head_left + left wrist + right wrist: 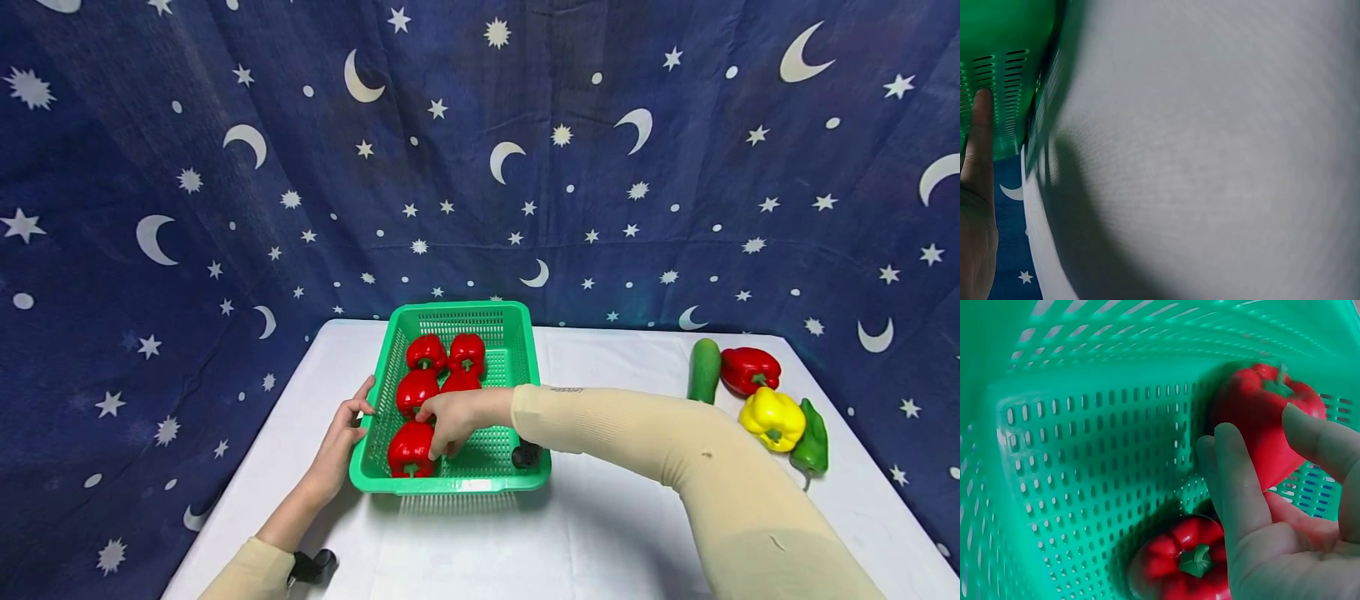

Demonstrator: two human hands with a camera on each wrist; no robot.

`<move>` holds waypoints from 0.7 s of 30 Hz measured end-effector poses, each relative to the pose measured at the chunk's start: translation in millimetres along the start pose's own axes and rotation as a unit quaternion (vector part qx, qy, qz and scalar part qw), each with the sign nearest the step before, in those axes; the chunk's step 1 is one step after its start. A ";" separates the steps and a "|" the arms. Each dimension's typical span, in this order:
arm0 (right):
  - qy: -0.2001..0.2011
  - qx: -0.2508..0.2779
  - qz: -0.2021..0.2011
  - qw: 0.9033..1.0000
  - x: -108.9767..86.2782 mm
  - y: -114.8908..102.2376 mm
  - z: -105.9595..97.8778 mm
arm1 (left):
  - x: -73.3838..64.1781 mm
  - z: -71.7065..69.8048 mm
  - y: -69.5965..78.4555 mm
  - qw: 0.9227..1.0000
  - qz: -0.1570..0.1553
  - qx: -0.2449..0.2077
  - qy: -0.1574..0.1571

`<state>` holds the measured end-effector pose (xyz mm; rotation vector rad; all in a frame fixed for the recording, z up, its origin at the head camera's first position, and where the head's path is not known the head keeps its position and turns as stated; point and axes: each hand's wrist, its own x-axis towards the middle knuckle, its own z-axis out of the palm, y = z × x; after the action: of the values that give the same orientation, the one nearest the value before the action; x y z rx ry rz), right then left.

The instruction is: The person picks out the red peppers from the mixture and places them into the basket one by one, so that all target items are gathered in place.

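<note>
A green plastic basket (472,485) with slotted walls stands on the white table, holding several red bell peppers (417,392). My right hand (453,417) reaches down into it, at the red bell pepper (408,448) in the near left corner. Seen from the right wrist, thumb and fingers (1241,481) are spread apart around this pepper's side, and its green stem points up. A second red bell pepper (1179,562) lies below the hand there. Against the basket's left wall rests my left hand (333,458), with a straight finger (983,119) on the slotted side.
At the table's right side lie a green cucumber-like vegetable (703,371), another red bell pepper (750,370), a yellow bell pepper (772,419) and a long green pepper (812,440). Behind the table hangs a blue curtain (465,200) with moons and stars.
</note>
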<state>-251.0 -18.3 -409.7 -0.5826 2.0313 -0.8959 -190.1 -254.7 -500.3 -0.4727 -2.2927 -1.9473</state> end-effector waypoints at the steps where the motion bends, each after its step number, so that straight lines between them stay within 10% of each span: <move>1: 0.000 0.000 0.001 1.000 -0.4 0.1 -0.3 | 0.2 0.3 0.0 1.000 0.000 0.000 0.001; 21: 0.001 0.033 -0.039 0.999 -36.1 -3.9 -35.7 | -1.4 1.6 -2.4 1.000 -0.007 -0.007 0.006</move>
<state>-260.1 17.0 -374.1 -0.6273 1.9845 -1.0070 -189.3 -253.7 -503.2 -0.4465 -2.2830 -1.9673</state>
